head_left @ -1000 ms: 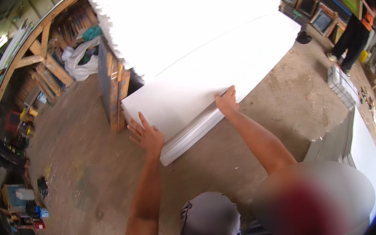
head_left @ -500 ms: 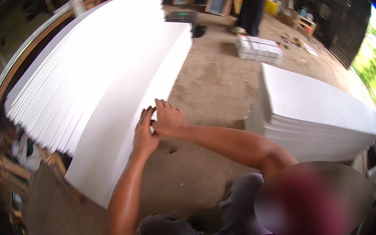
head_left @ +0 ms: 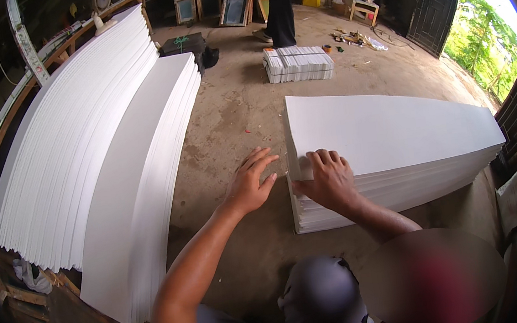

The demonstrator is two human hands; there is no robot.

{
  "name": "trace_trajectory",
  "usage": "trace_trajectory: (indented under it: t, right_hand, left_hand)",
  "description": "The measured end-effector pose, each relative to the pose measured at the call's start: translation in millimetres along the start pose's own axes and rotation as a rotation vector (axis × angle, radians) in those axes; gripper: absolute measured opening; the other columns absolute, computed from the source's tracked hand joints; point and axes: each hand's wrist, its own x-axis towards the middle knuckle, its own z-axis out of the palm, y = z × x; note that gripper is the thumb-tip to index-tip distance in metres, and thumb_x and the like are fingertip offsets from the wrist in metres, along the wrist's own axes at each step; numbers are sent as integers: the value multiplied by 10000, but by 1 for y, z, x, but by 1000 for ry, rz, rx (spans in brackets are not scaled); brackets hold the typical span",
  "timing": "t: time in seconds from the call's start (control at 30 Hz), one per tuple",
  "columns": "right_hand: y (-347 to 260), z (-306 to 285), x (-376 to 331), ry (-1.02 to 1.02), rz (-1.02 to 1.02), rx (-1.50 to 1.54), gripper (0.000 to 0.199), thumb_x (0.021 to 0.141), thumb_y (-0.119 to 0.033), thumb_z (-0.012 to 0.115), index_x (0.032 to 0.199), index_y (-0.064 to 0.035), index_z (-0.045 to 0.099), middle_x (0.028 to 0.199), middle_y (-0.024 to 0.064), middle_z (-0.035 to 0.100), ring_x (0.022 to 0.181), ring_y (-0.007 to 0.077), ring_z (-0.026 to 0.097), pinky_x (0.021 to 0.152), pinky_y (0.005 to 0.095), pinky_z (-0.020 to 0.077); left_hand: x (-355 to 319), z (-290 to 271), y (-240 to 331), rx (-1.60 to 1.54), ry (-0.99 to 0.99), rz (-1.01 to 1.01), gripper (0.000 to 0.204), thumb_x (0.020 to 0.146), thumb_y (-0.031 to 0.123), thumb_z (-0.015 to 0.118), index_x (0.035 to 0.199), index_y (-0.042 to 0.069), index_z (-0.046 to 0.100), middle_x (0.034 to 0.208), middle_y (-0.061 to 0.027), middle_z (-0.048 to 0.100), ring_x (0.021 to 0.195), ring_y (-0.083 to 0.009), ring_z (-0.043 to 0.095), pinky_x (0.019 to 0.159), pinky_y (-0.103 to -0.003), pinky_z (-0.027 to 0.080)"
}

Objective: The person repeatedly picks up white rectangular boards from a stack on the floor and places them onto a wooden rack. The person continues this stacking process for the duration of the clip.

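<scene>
A tall stack of large white sheets (head_left: 387, 129) lies on the floor at my right. My right hand (head_left: 331, 179) is over the near left corner of this stack. Its fingers bend over the top sheet's edge and its thumb sticks out to the left, apart from them. My left hand (head_left: 251, 181) hovers in the air just left of the stack, palm turned toward it. Its fingers are spread, and it holds nothing. Along my left side, a long row of white sheets (head_left: 87, 123) leans upright, with a lower pile of white sheets (head_left: 139, 167) in front.
A strapped white bundle (head_left: 299, 64) sits on the floor (head_left: 235, 116) ahead. Beyond it stands a person in dark trousers (head_left: 281, 11). A black case (head_left: 184, 46) lies past the left pile, framed panels (head_left: 233, 8) lean at the back, and a dark door (head_left: 437, 1) opens at right.
Both hands have left the front edge of the lower left pile and moved right to the right-hand stack. They have separated, and the view has swung to the right.
</scene>
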Motion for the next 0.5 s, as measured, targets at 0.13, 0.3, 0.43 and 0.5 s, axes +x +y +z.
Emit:
trace_trajectory:
  t: [0.13, 0.3, 0.43, 0.5]
  right_hand:
    - [17, 17, -1, 181, -147, 24, 341, 875, -322, 829, 1046, -45, 728, 1013, 117, 758, 980, 305, 750, 787, 460, 627]
    - [23, 4, 4, 288, -233, -11, 260, 889, -243, 812, 1035, -53, 710, 921, 84, 757, 810, 261, 771, 657, 382, 631]
    - [34, -21, 6, 325, -305, 92, 385, 873, -279, 858, 1140, -44, 711, 1049, 84, 773, 944, 281, 787, 774, 399, 642]
    - [60, -31, 0, 364, -318, 59, 483, 857, -302, 879, 1227, -50, 698, 1176, 103, 763, 1086, 299, 765, 890, 425, 624]
  left_hand:
    - [33, 20, 16, 13, -62, 115, 559, 920, 101, 769, 1465, 152, 656, 1621, -118, 569, 1579, -391, 429, 1279, -516, 392]
    - [71, 25, 45, 207, -104, 294, 551, 836, 110, 832, 1369, 200, 726, 1534, -31, 662, 1508, -330, 521, 1276, -550, 396]
    - [95, 27, 41, 421, -4, 442, 420, 808, 144, 850, 1215, 241, 807, 1341, 18, 781, 1316, -246, 671, 1279, -584, 384]
    - [97, 18, 41, 411, 54, 466, 393, 798, 168, 858, 1182, 242, 821, 1257, 38, 808, 1251, -229, 698, 1290, -589, 367]
